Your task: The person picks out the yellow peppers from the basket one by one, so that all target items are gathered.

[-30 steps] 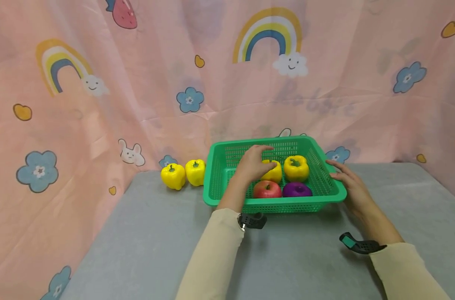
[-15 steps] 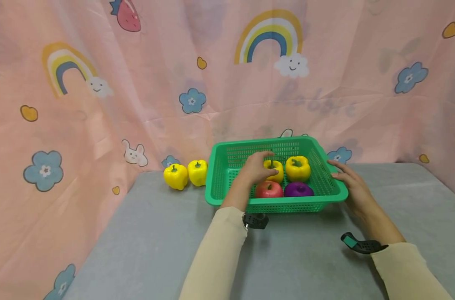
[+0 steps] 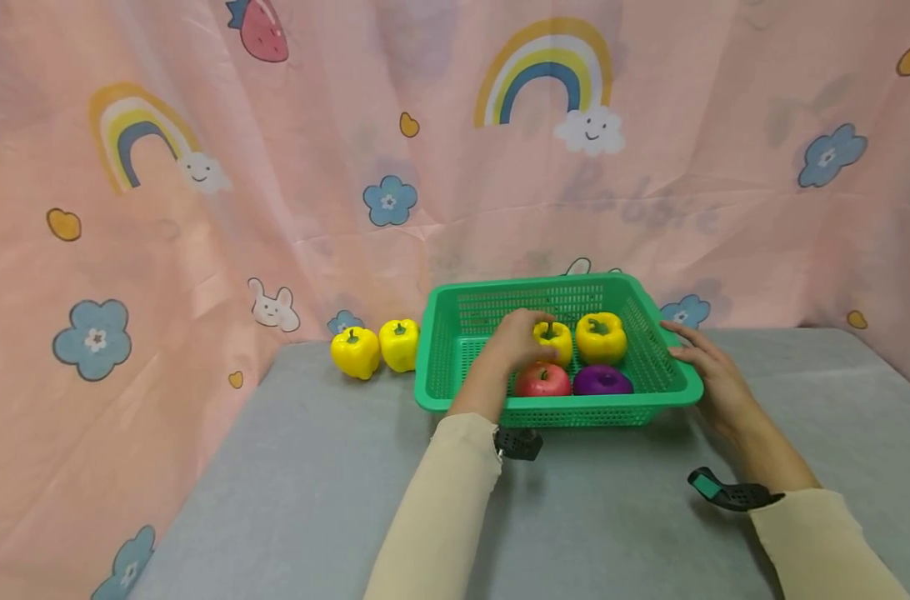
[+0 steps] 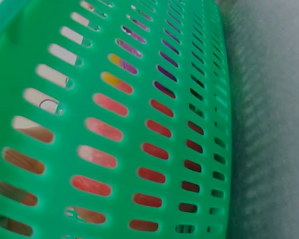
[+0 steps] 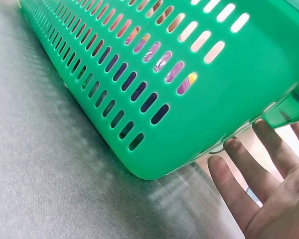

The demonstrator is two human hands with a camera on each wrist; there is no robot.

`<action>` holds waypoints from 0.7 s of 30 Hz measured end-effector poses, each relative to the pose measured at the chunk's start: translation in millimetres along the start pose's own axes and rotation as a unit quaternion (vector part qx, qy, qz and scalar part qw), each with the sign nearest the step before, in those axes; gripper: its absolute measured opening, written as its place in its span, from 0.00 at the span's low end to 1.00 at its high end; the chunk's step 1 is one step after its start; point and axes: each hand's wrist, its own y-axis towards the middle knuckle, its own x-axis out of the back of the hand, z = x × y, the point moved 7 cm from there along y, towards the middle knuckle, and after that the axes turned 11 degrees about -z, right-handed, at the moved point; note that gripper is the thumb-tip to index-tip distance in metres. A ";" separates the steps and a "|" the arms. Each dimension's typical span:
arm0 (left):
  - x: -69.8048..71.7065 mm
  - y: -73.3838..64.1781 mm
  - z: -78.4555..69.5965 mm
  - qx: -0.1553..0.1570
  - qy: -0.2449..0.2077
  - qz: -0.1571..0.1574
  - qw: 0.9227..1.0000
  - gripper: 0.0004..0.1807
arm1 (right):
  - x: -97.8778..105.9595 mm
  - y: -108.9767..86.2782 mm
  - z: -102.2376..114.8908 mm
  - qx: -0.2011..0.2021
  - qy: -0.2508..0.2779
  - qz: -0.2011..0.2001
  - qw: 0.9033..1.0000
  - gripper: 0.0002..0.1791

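A green plastic basket [image 3: 575,402] stands on the table, holding two yellow bell peppers, a red apple [image 3: 542,380] and a purple round vegetable or fruit [image 3: 603,381]. My left hand [image 3: 517,340] reaches into it and holds the left bell pepper [image 3: 562,340], thumb on the near side and fingers behind. Beside that one sits the other bell pepper [image 3: 602,337]. My right hand [image 3: 713,375] rests against the basket's right end; in the right wrist view its straight, spread fingers [image 5: 259,172] touch the outer wall. The left wrist view shows mostly the perforated basket wall, hiding the left hand's grip.
Two more yellow bell peppers, one farther left [image 3: 355,352] and one by the basket's left wall [image 3: 400,345], sit on the grey table [image 3: 305,467]. A pink patterned curtain [image 3: 320,125] hangs right behind the table's back edge.
My left hand has lowered and closed in on the left bell pepper in the basket. The right hand keeps its place at the basket's end. The head view has shifted slightly.
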 end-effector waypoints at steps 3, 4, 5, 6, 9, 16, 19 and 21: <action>0.1 -0.2 0.0 0.001 -0.001 0.002 1.000 0.30 | -0.7 0.3 0.6 0.000 0.006 0.002 1.000 0.21; 0.3 -0.4 0.1 0.001 -0.002 0.002 1.000 0.30 | -1.0 0.4 0.9 0.000 0.008 0.002 1.000 0.21; 0.3 -0.3 0.5 0.003 0.001 0.001 1.000 0.30 | -1.4 0.4 1.2 0.001 0.011 0.003 1.000 0.21; 0.7 -0.3 0.4 0.002 0.003 -0.001 1.000 0.30 | -1.9 0.5 1.6 0.001 0.012 0.004 1.000 0.21; 1.1 -1.1 0.7 0.000 0.014 -0.005 1.000 0.31 | -2.9 0.2 2.0 0.001 0.015 0.004 1.000 0.21; 1.0 -3.0 0.7 0.009 0.028 -0.014 0.999 0.29 | -3.2 -0.1 2.2 0.002 0.016 0.000 1.000 0.20; -1.9 -2.8 0.6 0.016 0.016 -0.007 1.000 0.28 | -1.7 -0.5 1.7 0.000 0.011 -0.004 1.000 0.21; -4.1 -2.7 0.6 0.020 0.006 0.000 1.000 0.29 | -0.8 -0.9 1.5 -0.002 0.007 -0.005 1.000 0.21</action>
